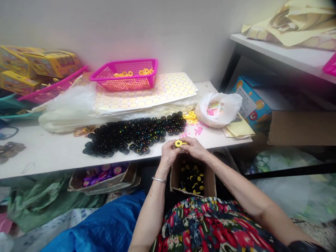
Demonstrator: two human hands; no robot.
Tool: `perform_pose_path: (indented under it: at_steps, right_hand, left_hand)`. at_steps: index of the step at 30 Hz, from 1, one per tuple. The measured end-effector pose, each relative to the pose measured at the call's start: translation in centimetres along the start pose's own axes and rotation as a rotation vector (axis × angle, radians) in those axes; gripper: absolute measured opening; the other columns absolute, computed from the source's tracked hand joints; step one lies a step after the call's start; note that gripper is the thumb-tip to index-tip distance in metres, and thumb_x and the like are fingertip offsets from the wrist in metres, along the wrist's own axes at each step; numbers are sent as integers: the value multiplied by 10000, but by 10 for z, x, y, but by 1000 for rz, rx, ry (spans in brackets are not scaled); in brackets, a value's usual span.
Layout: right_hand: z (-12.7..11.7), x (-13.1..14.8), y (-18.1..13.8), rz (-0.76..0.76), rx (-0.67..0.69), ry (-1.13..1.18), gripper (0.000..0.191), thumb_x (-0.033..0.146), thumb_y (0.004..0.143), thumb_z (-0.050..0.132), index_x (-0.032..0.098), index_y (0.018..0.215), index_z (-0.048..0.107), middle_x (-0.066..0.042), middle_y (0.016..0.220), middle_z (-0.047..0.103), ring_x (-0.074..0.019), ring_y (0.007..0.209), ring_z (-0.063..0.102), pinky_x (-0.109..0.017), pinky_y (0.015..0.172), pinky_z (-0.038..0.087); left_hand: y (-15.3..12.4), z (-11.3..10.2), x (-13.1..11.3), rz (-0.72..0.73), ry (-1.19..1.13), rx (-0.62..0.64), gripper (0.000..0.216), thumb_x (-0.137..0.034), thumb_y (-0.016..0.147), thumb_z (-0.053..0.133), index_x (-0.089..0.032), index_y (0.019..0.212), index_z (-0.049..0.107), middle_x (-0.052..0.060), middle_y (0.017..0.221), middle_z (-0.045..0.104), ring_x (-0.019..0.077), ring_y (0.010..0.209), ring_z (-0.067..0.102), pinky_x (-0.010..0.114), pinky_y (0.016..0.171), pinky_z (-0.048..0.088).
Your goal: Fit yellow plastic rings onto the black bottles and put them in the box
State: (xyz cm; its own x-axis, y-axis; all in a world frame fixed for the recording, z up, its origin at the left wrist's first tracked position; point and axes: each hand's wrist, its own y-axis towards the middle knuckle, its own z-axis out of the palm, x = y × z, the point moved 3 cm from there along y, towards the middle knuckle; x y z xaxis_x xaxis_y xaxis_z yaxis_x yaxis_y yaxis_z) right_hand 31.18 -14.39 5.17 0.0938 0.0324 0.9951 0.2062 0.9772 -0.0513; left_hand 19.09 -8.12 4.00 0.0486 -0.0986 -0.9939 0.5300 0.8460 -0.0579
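Both hands meet at the table's front edge around a small yellow ring-ended plastic piece (179, 143). My left hand (169, 152) pinches it from the left, a bangle on the wrist. From the right, the closed fingers of my right hand (194, 148) grip its narrow end; some fingertips are hidden. Just beyond lie small pink bits (198, 130) and a pile of similar yellow pieces (191, 117). To the left, black cylindrical containers (126, 131) stand in packed rows, with coloured specks inside. Below my hands, an open cardboard box (174, 175) holds black-and-yellow pieces.
A pink basket (123, 84) with yellow rings rests on sheets of round stickers (168, 89) at the back. A white plastic bag (219, 115) of coloured beads stands right. Purple items fill a lower box (105, 187). A shelf (283, 52) juts out upper right.
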Motion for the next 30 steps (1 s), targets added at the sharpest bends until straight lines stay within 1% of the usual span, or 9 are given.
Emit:
perform_pose_path:
  at_steps: [3, 5, 8, 12, 15, 18, 22, 26, 30]
  right_hand:
    - [-9, 2, -10, -4, -19, 170, 491, 237, 566, 749, 170, 1040, 640, -6, 791, 623, -84, 589, 521, -223, 539, 439]
    - [-15, 3, -19, -3, -16, 238, 443, 236, 547, 770, 166, 973, 667, -16, 801, 645, -101, 632, 552, -237, 575, 462]
    - [-23, 6, -30, 17, 17, 261, 393, 218, 523, 789, 172, 900, 690, -27, 860, 663, -133, 763, 593, -268, 704, 487]
    - [-27, 7, -39, 138, 166, 310, 619, 195, 430, 823, 191, 1025, 652, -43, 957, 669, -190, 897, 605, -330, 787, 492]
    - [-26, 11, -43, 198, 253, 270, 634, 150, 404, 819, 169, 1016, 653, -43, 979, 670, -198, 926, 607, -327, 815, 480]
    - [-25, 19, -47, 200, 280, 182, 623, 115, 409, 804, 143, 1013, 656, -38, 959, 668, -186, 909, 607, -280, 779, 477]
    - [-23, 24, -52, 195, 266, 143, 618, 127, 420, 798, 138, 1019, 647, -39, 963, 661, -179, 881, 602, -259, 721, 480]
    - [-22, 18, -56, 161, 182, 121, 539, 156, 428, 804, 147, 945, 653, -15, 882, 661, -166, 816, 600, -276, 729, 480]
    - [-19, 5, -58, 144, 89, 153, 490, 194, 461, 797, 156, 925, 647, -15, 857, 654, -168, 814, 595, -294, 759, 475]
  left_hand:
    - [-9, 5, -7, 141, 81, -44, 304, -237, 534, 769, -151, 811, 676, 6, 782, 610, 122, 724, 547, 238, 681, 441]
    - [-17, 7, -14, 223, 142, -18, 273, -245, 560, 760, -169, 810, 682, 13, 802, 606, 133, 758, 545, 244, 696, 436]
    - [-28, 11, -25, 339, 269, 24, 222, -222, 608, 721, -195, 826, 688, 25, 819, 616, 152, 794, 537, 264, 712, 431]
    - [-38, 19, -36, 540, 490, 83, 215, -176, 617, 677, -206, 830, 692, 39, 810, 647, 184, 846, 496, 324, 783, 419]
    - [-46, 31, -42, 659, 636, 158, 175, -226, 623, 669, -204, 794, 696, 48, 785, 648, 202, 862, 461, 354, 798, 408]
    - [-51, 41, -44, 714, 713, 204, 148, -312, 662, 658, -198, 748, 696, 55, 772, 648, 208, 859, 453, 366, 800, 396]
    - [-54, 46, -39, 757, 727, 208, 174, -360, 693, 641, -196, 722, 690, 60, 790, 643, 211, 877, 453, 369, 811, 395]
    - [-56, 48, -33, 779, 725, 232, 156, -333, 729, 597, -204, 730, 685, 56, 795, 631, 205, 883, 470, 381, 844, 393]
    - [-58, 44, -29, 760, 680, 205, 136, -281, 743, 571, -205, 733, 683, 56, 775, 631, 205, 879, 471, 372, 819, 412]
